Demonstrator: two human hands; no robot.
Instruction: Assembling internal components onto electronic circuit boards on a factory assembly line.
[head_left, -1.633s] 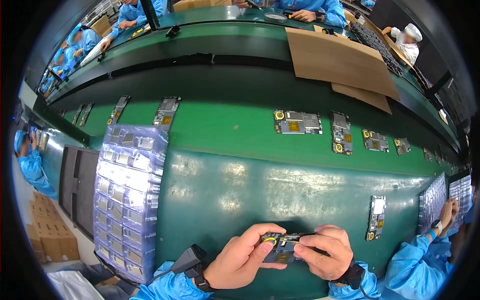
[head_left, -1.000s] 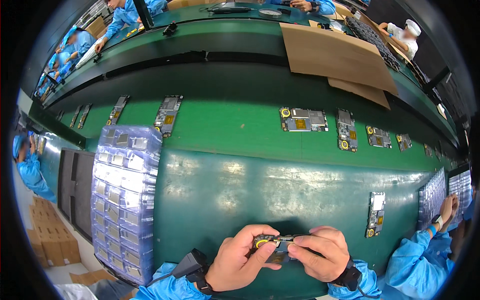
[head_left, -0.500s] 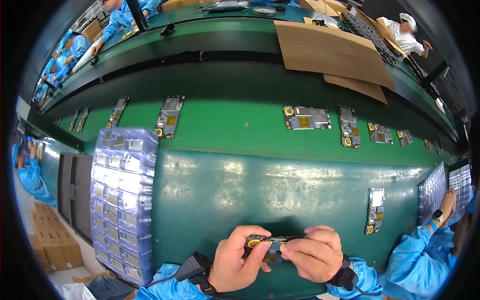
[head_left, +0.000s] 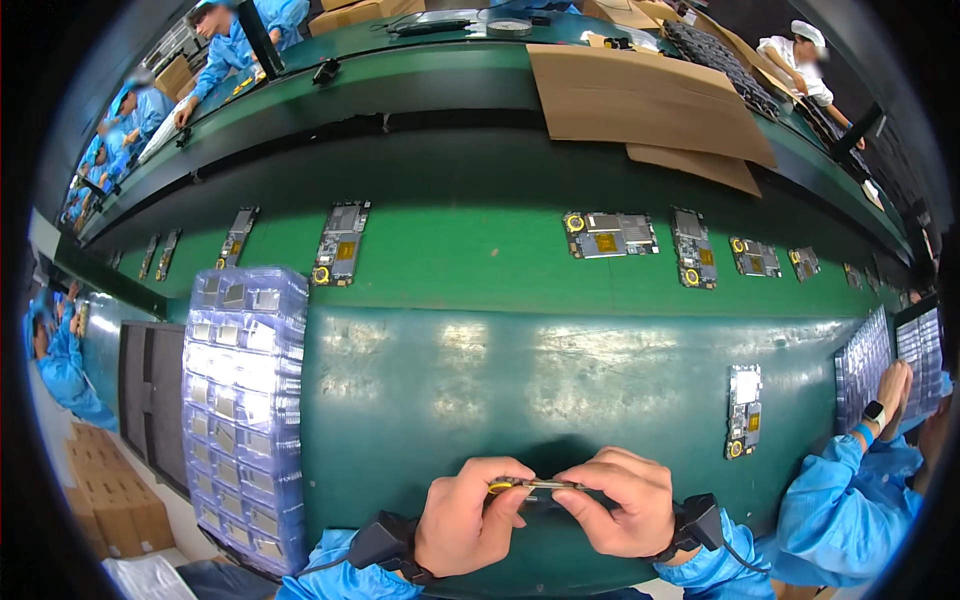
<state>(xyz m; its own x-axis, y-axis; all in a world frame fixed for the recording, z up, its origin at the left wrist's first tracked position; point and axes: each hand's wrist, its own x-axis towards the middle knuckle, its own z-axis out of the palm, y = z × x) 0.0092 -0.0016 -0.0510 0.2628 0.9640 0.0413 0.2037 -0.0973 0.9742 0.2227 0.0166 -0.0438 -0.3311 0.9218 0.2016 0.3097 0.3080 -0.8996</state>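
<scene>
A circuit board [head_left: 541,484] with a yellow ring at its left end is held up above the near part of the table, seen almost edge-on. My left hand [head_left: 468,520] pinches its left end between thumb and fingers. At the other end, the thumb and fingers of my right hand [head_left: 622,505] are closed on it. Most of the board's face is turned out of sight. To the right of my hands, another circuit board [head_left: 743,410] lies on the dark green table, with a yellow ring at its near end.
Stacked clear plastic trays [head_left: 245,400] with small metal plates stand at the left. Several boards, including one board [head_left: 341,243], lie on the bright green strip beyond. A cardboard sheet [head_left: 650,105] hangs over the far ledge. At the right, a co-worker's hand [head_left: 893,390] touches other trays.
My hands have tipped the board from showing part of its face to nearly edge-on. My right fingers have spread along its right end. The whole view has shifted slightly.
</scene>
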